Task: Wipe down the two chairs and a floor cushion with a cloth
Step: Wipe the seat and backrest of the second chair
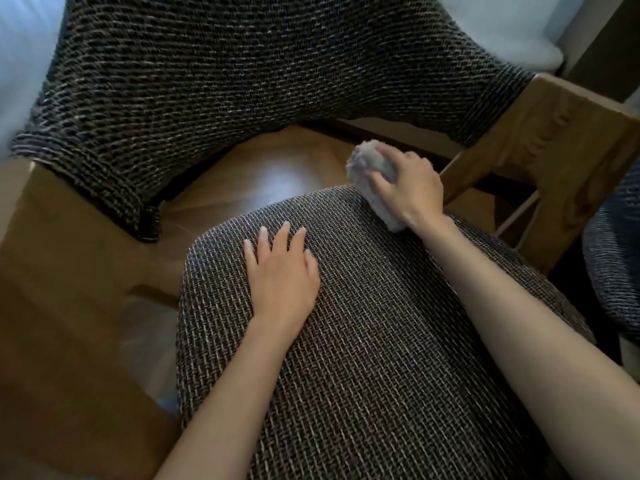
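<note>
A wooden armchair fills the view, with a dark woven seat cushion [363, 341] and a matching woven backrest [242, 74]. My left hand [280, 271] lies flat on the seat cushion's far left part, fingers straight. My right hand [408, 183] grips a bunched grey-white cloth [363, 161] at the cushion's far right edge, next to the right wooden armrest [561, 133]. Part of the cloth sticks out below my palm.
The left wooden armrest [62, 271] runs down the left side. Behind the seat, wooden floor [277, 168] shows through the gap under the backrest. Another woven upholstered piece [616, 265] sits at the right edge. Pale curtain or wall [20, 64] stands behind.
</note>
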`<move>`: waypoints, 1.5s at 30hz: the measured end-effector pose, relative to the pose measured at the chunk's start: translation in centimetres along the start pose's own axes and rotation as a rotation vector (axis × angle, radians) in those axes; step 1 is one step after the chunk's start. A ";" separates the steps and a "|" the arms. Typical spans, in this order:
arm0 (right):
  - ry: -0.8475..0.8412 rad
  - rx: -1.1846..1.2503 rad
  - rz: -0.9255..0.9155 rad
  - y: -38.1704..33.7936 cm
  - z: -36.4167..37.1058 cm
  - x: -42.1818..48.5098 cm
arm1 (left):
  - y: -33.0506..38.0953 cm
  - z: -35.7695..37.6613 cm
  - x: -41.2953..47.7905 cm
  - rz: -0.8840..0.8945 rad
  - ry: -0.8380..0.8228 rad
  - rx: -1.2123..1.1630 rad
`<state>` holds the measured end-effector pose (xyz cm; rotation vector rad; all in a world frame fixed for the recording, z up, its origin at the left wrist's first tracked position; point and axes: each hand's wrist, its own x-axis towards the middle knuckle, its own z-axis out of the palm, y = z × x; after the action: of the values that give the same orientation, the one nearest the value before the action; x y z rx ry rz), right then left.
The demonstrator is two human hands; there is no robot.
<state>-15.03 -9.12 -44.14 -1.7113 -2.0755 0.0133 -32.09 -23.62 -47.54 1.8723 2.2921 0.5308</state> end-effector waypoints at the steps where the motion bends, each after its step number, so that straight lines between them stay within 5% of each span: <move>1: -0.092 -0.078 0.033 -0.1 0.8 0.5 | 0.0 0.0 0.1 -0.006 0.000 0.002; 3: -0.176 -0.163 0.077 -0.2 2.4 0.3 | 0.0 0.0 0.2 -0.014 -0.003 0.008; 7: -0.056 -0.096 0.039 -0.1 3.2 0.4 | 0.0 -0.1 0.2 -0.016 -0.001 0.002; 17: -0.175 0.163 -0.348 -8.2 4.8 -0.9 | -0.1 -0.2 0.2 -0.016 0.024 0.030; 28: 0.017 -0.179 0.167 2.8 2.1 2.6 | 0.0 -0.3 0.1 -0.018 0.002 0.015; 38: -0.166 -0.021 -0.243 -7.3 4.8 0.7 | 0.0 -0.2 0.1 -0.013 0.003 0.045; 45: -0.106 -0.216 0.048 0.6 2.8 4.3 | -0.1 0.0 0.2 -0.014 0.000 0.024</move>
<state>-16.04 -4.20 -45.40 -1.9258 -2.1786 -0.1112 -32.22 -23.44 -47.52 1.8651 2.3201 0.5037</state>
